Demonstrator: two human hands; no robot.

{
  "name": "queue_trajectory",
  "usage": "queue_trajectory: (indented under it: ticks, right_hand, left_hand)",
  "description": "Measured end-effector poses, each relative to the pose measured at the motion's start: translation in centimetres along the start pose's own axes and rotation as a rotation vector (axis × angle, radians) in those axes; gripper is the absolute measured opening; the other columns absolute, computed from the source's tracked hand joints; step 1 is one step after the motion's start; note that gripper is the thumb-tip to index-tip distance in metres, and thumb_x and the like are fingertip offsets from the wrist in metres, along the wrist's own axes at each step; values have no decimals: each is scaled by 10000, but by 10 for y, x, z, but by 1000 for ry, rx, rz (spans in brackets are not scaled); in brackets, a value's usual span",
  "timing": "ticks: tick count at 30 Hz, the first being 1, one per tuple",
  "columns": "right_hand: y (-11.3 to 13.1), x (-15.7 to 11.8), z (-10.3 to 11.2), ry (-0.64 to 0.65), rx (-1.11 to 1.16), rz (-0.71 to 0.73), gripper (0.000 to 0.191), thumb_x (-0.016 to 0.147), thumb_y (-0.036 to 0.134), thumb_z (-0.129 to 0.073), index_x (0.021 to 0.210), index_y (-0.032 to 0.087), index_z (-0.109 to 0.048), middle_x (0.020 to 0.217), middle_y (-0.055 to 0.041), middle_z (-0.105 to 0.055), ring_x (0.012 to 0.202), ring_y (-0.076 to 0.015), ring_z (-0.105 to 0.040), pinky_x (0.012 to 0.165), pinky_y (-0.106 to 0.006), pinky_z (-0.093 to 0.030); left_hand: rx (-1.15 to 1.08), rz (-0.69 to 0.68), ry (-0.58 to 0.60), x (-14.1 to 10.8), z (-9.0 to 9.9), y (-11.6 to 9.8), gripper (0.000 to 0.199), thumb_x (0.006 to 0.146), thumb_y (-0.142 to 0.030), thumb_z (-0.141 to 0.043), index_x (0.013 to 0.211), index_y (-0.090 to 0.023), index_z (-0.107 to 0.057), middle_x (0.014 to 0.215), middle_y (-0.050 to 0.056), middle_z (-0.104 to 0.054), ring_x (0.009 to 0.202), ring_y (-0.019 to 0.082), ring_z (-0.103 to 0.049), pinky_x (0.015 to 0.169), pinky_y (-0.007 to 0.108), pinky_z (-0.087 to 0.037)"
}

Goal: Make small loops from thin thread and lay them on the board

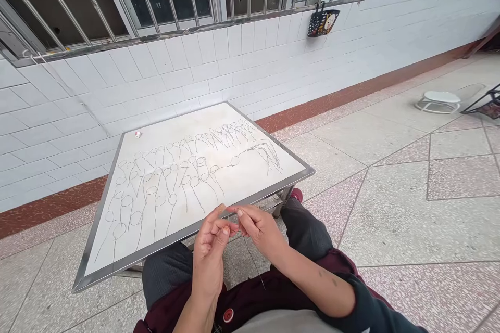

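Observation:
My left hand [211,244] and my right hand [258,229] meet at the table's near edge, above my lap. Both have their fingers pinched together around a thin dark wire [253,260]. Its free end hangs down at a slant below my right hand, while the part between the fingertips is mostly hidden. Many similar wires, each with a round loop [127,201] at one end and a long tail, lie in rows on the white tabletop [219,114]. A small bundle of wires [269,153] without visible loops lies near the right side.
A small white and red item [138,135] sits at the table's far left corner. Behind the table is a tiled wall [172,83] with barred windows and a hanging patterned bag [323,22]. A white stool [439,100] stands on the floor at right.

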State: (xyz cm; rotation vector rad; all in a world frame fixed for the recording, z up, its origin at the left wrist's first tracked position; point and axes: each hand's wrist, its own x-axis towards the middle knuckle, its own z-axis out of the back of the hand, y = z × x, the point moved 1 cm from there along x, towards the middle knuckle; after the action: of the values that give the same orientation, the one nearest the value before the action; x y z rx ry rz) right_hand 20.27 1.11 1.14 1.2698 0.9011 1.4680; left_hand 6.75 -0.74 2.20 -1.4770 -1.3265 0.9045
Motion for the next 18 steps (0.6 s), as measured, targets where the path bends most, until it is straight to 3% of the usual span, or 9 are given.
queue_trajectory:
  ticks: [4,8,11,14,18]
  right_hand:
    - [0,0,0,-21,24,-1,293,918,320,-449,1017,199,-696,640,-3,-558,494,-104,-495,556,-262,-433]
    - [2,-1,-1,54,268,-95,277,887,372,-511,1062,211,-654,663,6,-546,529,-104,-497,465,-216,-396]
    - [6,0,-2,74,380,-99,264,895,402,-503,1022,206,-627,657,18,-514,569,-105,-491,496,-213,-413]
    - [8,3,1,76,352,-60,271,924,411,-451,1015,202,-597,641,28,-479,545,-101,-458,511,-225,-411]
    - [6,9,13,63,159,15,256,938,397,-429,970,204,-593,572,48,-399,496,-99,-375,479,-224,-349]
  left_hand:
    - [-24,-5,-37,-1,-1,1,405,826,-229,-626,1224,-229,-551,850,19,-654,850,144,-592,868,301,-432]
    - [-100,10,-108,1,-1,3,397,808,-235,-647,1197,-211,-569,808,21,-663,836,151,-606,853,308,-440]
    - [-115,21,-121,2,-3,2,376,813,-251,-645,1180,-201,-580,779,14,-654,818,144,-598,869,309,-427]
    - [-105,38,-94,4,-5,-4,351,838,-279,-615,1179,-202,-583,748,6,-628,796,136,-575,845,287,-418]
    - [-79,127,-16,4,-3,-16,403,859,-304,-583,1248,-208,-538,687,-15,-557,633,97,-474,626,213,-377]
